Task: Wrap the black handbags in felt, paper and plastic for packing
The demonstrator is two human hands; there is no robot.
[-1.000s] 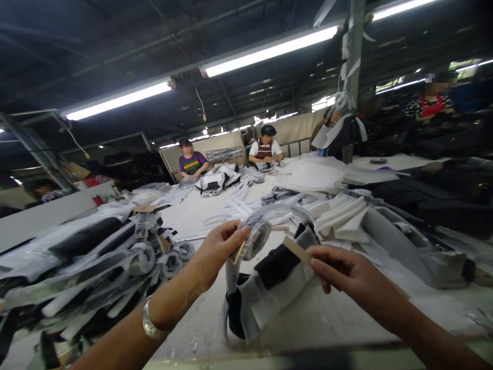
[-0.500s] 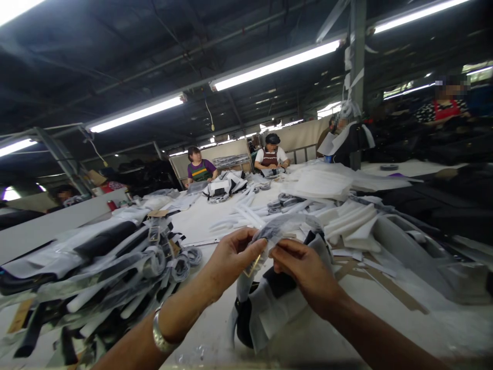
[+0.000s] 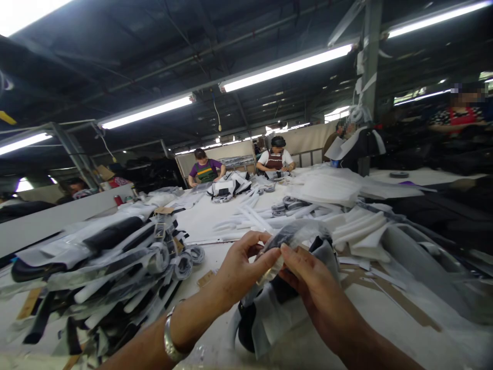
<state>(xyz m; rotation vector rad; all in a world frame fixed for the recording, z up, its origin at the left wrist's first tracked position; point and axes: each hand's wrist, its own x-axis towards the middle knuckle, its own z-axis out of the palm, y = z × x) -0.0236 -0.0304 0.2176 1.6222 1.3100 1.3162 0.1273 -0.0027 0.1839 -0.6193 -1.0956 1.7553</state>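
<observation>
Both hands are closed at the middle front, thumbs close together. My left hand (image 3: 248, 262) pinches a strap wrapped in clear plastic film (image 3: 296, 232), which arches up and over to the right. A pale, shiny end of the wrapping hangs below my left thumb; whether a buckle is inside is blurred. My right hand (image 3: 308, 270) grips the same wrapped strap, its thumb tip by the left thumb. Behind and beneath the hands lies a black item partly covered in whitish-grey sheeting (image 3: 265, 321), perhaps a bag, resting on the white table (image 3: 215, 329).
Wrapped straps and coiled strips (image 3: 183, 264) pile up at the left. White foam sheets (image 3: 360, 228) and brown cardboard strips (image 3: 404, 303) lie right. A small cardboard piece (image 3: 206, 278) is beside my left hand. Across the table, two people (image 3: 207, 169) handle similar pieces.
My right thumb has come up against the left thumb on the wrapped strap. The gold-coloured frame seen below my left hand is now hardly distinguishable. The whole view has shifted slightly.
</observation>
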